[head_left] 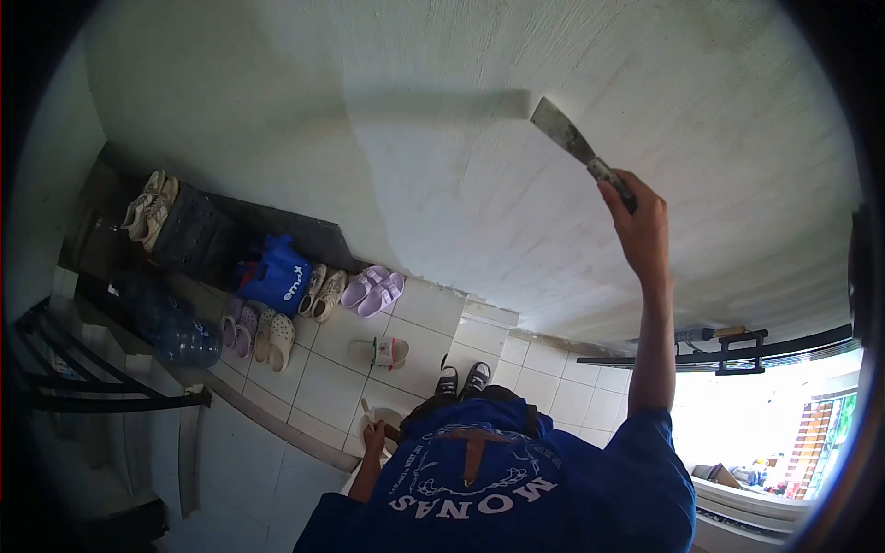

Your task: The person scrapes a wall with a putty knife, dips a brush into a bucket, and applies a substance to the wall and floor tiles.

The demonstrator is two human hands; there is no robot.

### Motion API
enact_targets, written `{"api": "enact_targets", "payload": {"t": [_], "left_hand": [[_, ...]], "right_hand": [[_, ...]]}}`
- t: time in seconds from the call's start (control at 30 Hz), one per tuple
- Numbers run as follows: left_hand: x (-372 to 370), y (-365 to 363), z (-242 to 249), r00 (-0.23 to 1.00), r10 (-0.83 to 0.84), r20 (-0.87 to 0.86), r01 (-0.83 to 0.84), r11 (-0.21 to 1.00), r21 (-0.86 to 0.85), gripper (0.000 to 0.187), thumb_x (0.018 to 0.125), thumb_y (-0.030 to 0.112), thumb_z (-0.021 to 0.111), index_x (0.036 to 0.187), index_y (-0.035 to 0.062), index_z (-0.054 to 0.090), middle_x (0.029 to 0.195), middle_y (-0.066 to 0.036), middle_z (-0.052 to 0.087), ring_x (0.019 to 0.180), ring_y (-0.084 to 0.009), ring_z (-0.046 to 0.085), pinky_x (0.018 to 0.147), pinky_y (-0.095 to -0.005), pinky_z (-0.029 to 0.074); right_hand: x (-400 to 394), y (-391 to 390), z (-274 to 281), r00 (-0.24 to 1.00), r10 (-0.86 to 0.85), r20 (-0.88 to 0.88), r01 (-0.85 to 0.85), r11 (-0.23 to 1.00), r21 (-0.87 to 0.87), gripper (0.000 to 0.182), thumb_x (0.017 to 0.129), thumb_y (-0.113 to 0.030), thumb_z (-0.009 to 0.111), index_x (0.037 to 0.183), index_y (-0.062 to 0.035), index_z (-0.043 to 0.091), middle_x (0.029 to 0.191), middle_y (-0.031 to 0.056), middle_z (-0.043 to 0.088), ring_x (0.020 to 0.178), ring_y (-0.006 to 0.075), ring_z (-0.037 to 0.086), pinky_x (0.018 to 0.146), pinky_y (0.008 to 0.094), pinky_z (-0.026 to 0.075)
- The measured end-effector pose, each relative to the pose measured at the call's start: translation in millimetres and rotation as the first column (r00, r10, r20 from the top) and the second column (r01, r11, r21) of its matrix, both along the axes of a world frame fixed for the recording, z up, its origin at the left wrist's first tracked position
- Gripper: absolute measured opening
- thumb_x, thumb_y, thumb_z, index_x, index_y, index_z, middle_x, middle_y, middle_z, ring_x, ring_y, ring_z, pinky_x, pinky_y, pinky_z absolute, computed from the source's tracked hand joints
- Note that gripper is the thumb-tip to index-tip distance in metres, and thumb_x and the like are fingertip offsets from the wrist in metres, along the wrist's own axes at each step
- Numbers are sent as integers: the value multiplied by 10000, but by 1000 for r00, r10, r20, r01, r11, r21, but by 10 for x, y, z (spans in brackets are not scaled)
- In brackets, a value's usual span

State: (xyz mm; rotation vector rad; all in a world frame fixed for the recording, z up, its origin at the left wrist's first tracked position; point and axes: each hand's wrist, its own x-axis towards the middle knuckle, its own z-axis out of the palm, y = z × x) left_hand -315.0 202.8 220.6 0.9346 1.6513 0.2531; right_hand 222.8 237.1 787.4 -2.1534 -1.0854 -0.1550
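In my right hand (636,221), raised high against the wall, is a putty knife (564,132). Its handle is gripped between thumb and fingers, and the broad blade points up and left, tip at the wall's surface. Around the blade the pale wall (442,138) shows streaky strokes and a darker grey patch to the left. Low by my waist, my left hand (373,439) is closed on a thin pale stick (366,405) that stands up from the fingers. Beside this hand is a whitish rounded container (389,446), partly covered by my shirt and arm.
Lilac sandals (373,291), a single slipper (379,352) and several clogs (274,339) lie on the tiled floor (318,378). A blue bag (277,276) and a clear water jug (189,339) stand left. A dark rail (737,348) juts from the wall at right.
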Motion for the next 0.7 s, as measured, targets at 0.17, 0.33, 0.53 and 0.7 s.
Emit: {"api": "enact_targets", "payload": {"t": [0.17, 0.33, 0.53, 0.7], "left_hand": [[-32, 30, -169, 999, -29, 37, 29, 1000, -1, 305, 743, 252, 658, 883, -12, 593, 786, -81, 590, 726, -187, 565, 666, -331, 451], [144, 235, -6, 998, 37, 53, -37, 999, -8, 262, 753, 229, 657, 869, 4, 586, 790, -70, 579, 718, -173, 556, 659, -321, 448], [247, 298, 58, 997, 53, 58, -55, 998, 33, 245, 762, 223, 653, 870, 19, 572, 787, -64, 572, 708, -170, 552, 642, -317, 449], [366, 503, 197, 1000, -8, 5, 9, 1000, -20, 277, 762, 253, 651, 867, 11, 566, 781, -73, 566, 718, -181, 558, 653, -326, 452]], "right_hand": [[69, 483, -68, 974, 175, 141, -183, 982, 44, 232, 851, -224, 614, 888, 4, 616, 638, 127, 566, 521, 199, 495, 537, 319, 418], [-30, 397, 9, 979, 174, 104, -178, 984, 28, 223, 852, -222, 612, 882, -1, 620, 631, 121, 565, 511, 195, 487, 537, 308, 417], [-3, 82, 114, 997, 28, 78, -24, 999, -44, 231, 857, -235, 609, 880, -5, 624, 592, 113, 548, 487, 196, 474, 511, 317, 404], [-68, 132, 75, 991, 67, 118, -67, 998, -6, 230, 857, -226, 608, 875, 3, 618, 604, 119, 557, 485, 218, 496, 504, 331, 406]]}}
